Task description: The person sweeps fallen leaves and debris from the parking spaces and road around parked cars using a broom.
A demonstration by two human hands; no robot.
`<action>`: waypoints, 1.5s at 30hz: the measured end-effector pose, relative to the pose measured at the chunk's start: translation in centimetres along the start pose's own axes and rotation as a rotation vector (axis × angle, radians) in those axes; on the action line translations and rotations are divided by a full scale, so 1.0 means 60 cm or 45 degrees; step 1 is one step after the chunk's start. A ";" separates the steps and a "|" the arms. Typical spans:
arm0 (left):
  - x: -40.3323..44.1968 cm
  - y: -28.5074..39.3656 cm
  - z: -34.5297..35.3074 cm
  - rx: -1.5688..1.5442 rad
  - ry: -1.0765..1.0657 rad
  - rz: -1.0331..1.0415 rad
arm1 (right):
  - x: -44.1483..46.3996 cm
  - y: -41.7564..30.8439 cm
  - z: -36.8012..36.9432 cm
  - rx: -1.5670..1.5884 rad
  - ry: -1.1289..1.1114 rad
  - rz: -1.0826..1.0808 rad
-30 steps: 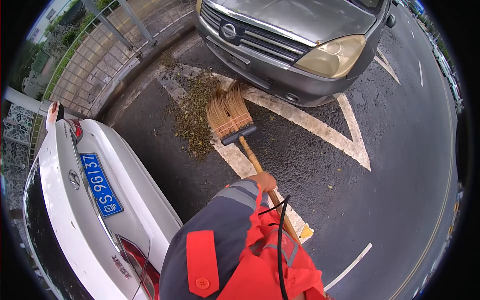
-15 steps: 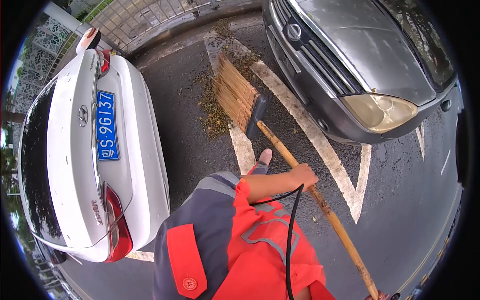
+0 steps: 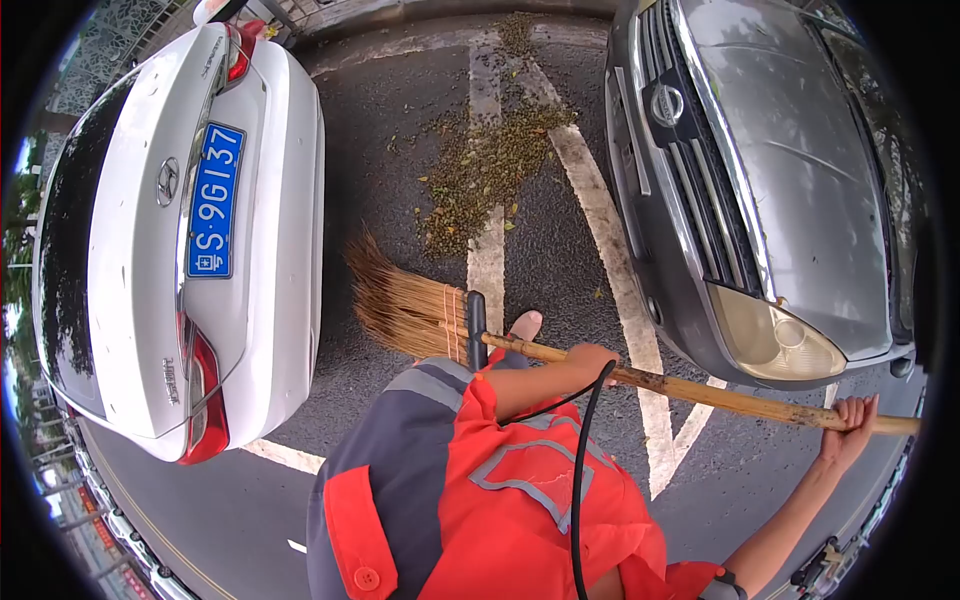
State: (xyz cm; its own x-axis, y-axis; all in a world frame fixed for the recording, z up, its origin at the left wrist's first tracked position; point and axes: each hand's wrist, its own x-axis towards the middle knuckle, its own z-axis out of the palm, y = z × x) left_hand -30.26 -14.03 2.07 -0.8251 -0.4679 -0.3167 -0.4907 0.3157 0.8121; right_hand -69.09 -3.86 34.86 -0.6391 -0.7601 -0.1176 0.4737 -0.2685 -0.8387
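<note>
A broom (image 3: 410, 308) with straw-coloured bristles, dark at the tips, lies across my view, its bristles pointing left beside the white car. A black clamp (image 3: 476, 328) joins the bristles to a long bamboo handle (image 3: 715, 398). My left hand (image 3: 594, 366) is closed around the handle partway along. Farther out toward the right end, my right hand (image 3: 850, 424) grips the same handle, fingers wrapped over it. A heap of small fallen leaves or berries (image 3: 480, 178) lies on the asphalt beyond the broom, apart from the bristles.
A white car (image 3: 270, 250) stands on the left and a grey car (image 3: 790, 170) on the right. White painted lines (image 3: 600, 215) cross the asphalt between them. A kerb (image 3: 450, 18) runs along the back. A black cable (image 3: 580, 470) hangs before my orange vest.
The broom's bristles have swung away from the debris, toward me and left. The handle now lies nearly level, and my right hand has come up from the bottom edge into fuller view.
</note>
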 end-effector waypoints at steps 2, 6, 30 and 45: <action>0.025 -0.051 0.033 -0.155 0.297 -0.091 | 0.008 0.063 0.072 -0.067 0.143 -0.050; 0.022 -0.026 0.017 0.007 0.655 -0.468 | 0.004 0.075 0.070 -0.110 0.286 -0.147; 0.169 -0.071 0.053 -0.285 0.937 0.301 | -0.312 0.100 0.142 0.006 0.478 -0.678; 0.292 -0.159 -0.264 0.135 0.665 0.010 | -0.303 0.365 0.108 -0.021 0.224 -0.966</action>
State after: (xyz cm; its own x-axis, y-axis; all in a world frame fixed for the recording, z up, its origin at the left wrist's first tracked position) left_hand -35.62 -38.33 -3.45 -0.5926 -0.8055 -0.0025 -0.5332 0.3899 0.7508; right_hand -43.18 0.27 22.09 -0.8724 -0.2661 0.4101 -0.1400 -0.6678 -0.7311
